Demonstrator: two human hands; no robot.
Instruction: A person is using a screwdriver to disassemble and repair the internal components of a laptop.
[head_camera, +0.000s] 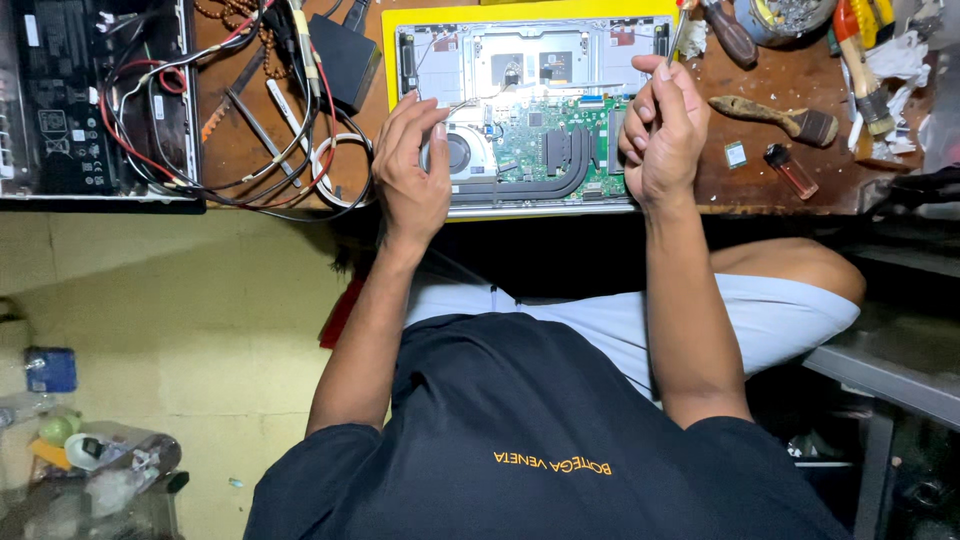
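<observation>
matt silver metal laptop chassis (530, 200), glossy green circuit board (520, 125), worn brown wooden bench (780, 185)

**Hidden and cut off at the bench**

The left hand (410, 170) covers part of the opened laptop's (530, 110) fan (462, 152). The right hand (660, 130) hides the screwdriver's (678, 30) lower shaft; its handle is cut off by the top edge. Board components are too small to identify. A second device (90, 100) runs off the left edge.

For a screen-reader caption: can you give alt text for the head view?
Two bare hands work over an opened laptop on a cluttered wooden bench. The left hand rests by the fan; the right hand holds a screwdriver.
</observation>
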